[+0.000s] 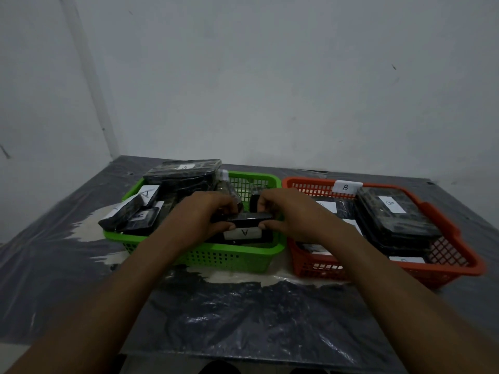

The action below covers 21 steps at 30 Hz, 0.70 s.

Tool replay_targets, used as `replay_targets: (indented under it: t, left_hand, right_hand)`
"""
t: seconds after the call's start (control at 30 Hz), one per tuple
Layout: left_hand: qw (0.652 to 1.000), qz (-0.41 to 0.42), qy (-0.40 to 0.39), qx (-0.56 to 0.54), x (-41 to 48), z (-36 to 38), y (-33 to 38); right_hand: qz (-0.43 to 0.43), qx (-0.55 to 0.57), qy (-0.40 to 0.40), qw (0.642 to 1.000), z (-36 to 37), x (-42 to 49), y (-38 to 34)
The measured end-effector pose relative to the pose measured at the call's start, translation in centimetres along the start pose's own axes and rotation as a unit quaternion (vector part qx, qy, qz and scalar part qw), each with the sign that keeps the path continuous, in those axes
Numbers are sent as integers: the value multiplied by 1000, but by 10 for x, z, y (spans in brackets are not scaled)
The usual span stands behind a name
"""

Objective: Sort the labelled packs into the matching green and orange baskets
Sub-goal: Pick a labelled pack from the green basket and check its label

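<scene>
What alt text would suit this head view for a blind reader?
The left hand and right hand grip a black pack over the green basket of A packs. Beside it, an orange basket holds B packs on a plastic-covered table.

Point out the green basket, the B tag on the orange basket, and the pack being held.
green basket (229, 259), head view, front wall.
B tag (345, 187), head view, middle of the card.
held pack (245, 220), head view, top face.
</scene>
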<state>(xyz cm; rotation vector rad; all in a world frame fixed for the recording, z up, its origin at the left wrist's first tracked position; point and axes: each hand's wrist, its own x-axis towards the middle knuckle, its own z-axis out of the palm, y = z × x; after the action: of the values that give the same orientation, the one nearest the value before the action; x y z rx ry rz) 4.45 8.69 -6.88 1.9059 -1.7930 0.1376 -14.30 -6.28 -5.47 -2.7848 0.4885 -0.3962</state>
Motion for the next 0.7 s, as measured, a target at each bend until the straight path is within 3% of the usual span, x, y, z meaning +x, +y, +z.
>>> replay_targets:
  t: [0.23, 0.4, 0.57, 0.7]
  left_hand:
    - [1000, -11, 16, -16, -2, -11, -11]
    - [997, -3, -64, -37, -8, -14, -15]
    - [998, 15, 47, -24, -10, -12, -16]
    - [998, 18, 37, -47, -10, -18, -19]
  right_hand:
    - [-19, -5, 26, 999, 3, 0, -2]
    - [-4, -11, -41, 999, 5, -2, -3]
    - [-37, 13, 57, 998, 4, -2, -5]
    - [-26, 39, 21, 999, -3, 2, -2]
